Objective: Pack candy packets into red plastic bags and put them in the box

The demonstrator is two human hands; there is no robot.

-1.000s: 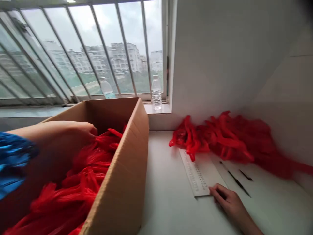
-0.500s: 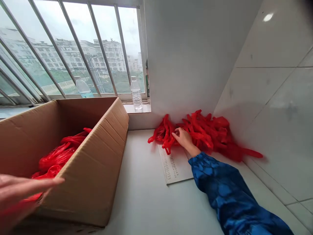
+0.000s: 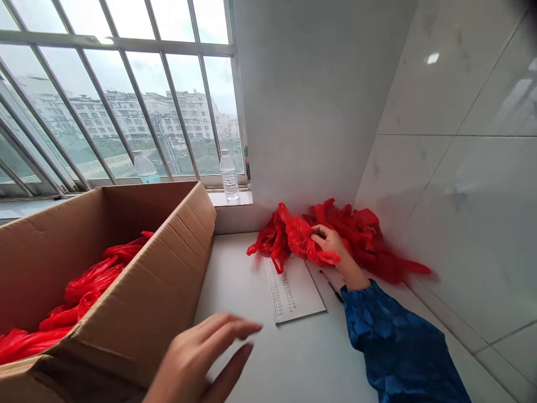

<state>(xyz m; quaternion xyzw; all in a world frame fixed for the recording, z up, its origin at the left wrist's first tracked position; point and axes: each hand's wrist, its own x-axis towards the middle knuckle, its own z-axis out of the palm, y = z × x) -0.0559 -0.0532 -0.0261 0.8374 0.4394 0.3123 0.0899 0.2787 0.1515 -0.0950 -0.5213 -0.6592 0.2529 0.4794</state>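
At the back of the white table, my right hand pinches a bunched red plastic bag between thumb and fingers. More red plastic bags lie heaped behind and to the right, up against the wall. My left hand hangs over the front of the table, slightly blurred, its thumb and fingers apart and holding nothing. Beside it on the left stands an open cardboard box, with red plastic bags inside.
A notebook with handwritten lines lies beneath the edge of the heap, with a black pen to its right. Two plastic bottles, a clear one and a tilted one, stand by the barred window. Tiled wall borders the right side.
My left hand has moved right from the box to above the table. My right hand has shifted slightly right and lifted a red bag at the heap's front, uncovering the pen and more notebook.
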